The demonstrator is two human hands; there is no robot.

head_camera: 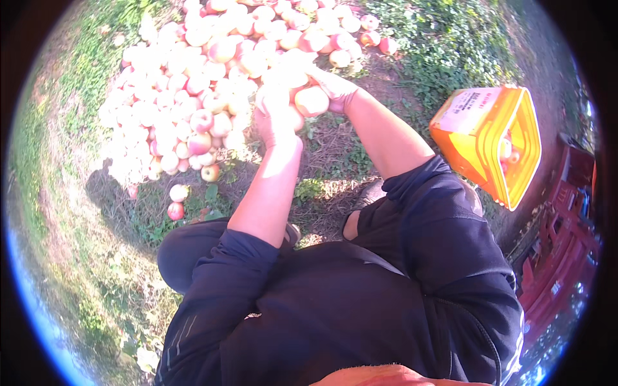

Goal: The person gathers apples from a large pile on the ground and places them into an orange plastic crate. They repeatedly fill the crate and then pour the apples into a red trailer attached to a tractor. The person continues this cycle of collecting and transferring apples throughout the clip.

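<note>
A large pile of red and pale yellow apples (200,120) lies on the grass before me, much of it washed out by sunlight. At its near right side, my left hand (274,123) and my right hand (336,90) are cupped around several apples, one of which is a pale apple (312,101) against the right palm. Glare hides most of my fingers, so the exact number held is unclear. To the right stands an orange plastic bucket (458,149) with a white label bearing writing. A few apples (509,153) show inside through its mouth.
Two loose apples (177,202) lie near my left knee. Green weeds (434,38) grow beyond the pile at the right. Dark red machinery or a vehicle (560,241) is at the far right, its kind unclear.
</note>
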